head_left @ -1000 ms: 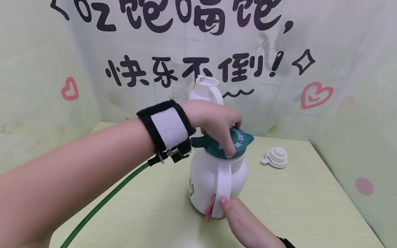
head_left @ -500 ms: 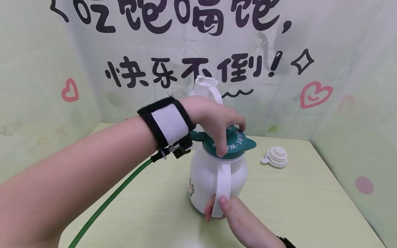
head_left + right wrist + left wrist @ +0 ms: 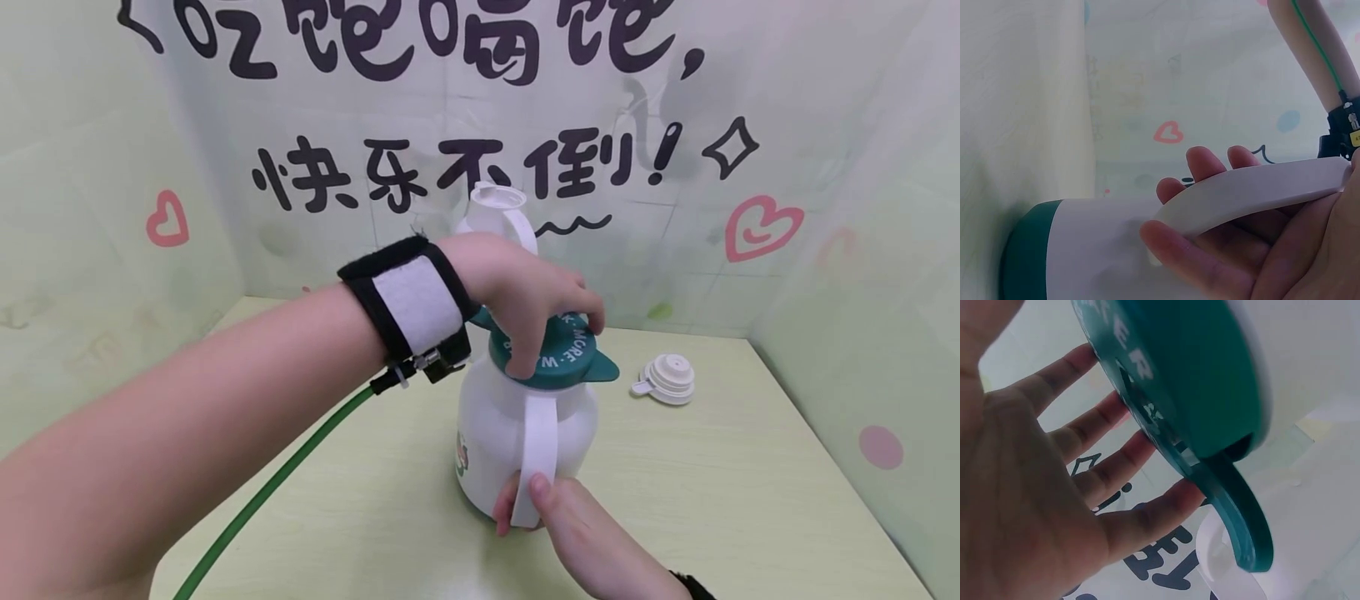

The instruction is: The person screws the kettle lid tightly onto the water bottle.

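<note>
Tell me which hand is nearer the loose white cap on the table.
Left. The left hand grips the green lid just left of the white cap; the right hand holds the jug's handle lower down, nearer the camera.

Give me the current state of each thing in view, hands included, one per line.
Left hand: on top of the green lid, fingers curled round its rim.
Green lid: sitting on the front jug's mouth.
Front white jug: upright on the table.
Right hand: gripping the jug's handle at its lower end.
Rear white jug: upright, mouth uncovered.
White lid: off, lying on the table.
</note>
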Motion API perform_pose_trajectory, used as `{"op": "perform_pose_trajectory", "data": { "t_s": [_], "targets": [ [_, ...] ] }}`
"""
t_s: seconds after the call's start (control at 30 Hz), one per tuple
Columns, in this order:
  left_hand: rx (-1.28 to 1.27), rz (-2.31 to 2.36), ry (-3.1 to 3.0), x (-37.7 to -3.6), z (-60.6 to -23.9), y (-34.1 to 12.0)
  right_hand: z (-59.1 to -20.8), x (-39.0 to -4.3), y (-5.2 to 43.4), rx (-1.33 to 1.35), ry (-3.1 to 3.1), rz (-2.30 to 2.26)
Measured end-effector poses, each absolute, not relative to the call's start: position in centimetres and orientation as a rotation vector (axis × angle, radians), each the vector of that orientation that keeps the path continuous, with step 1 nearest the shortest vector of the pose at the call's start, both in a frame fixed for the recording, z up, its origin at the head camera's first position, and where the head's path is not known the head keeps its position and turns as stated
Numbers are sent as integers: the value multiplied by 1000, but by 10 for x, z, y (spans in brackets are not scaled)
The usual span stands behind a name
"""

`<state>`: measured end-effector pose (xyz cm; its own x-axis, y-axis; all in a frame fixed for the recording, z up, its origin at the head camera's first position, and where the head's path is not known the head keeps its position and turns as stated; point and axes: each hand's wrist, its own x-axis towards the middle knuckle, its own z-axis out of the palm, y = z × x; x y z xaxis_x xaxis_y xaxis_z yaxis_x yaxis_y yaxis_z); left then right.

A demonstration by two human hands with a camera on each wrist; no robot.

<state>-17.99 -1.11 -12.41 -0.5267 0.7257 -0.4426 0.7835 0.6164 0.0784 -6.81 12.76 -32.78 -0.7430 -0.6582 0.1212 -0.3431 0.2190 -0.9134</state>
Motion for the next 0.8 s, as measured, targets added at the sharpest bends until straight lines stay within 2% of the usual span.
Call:
{"op": "perform_pose_trajectory", "data": {
  "t_s": [0.43, 0.8],
  "targets": [
    [1092, -79, 2416, -178, -124, -12, -327, -69, 127, -935, 2203, -1522],
    [665, 191, 2793, -165, -128, 0, -327, -69, 125, -946, 2229, -1508]
  ]
}}
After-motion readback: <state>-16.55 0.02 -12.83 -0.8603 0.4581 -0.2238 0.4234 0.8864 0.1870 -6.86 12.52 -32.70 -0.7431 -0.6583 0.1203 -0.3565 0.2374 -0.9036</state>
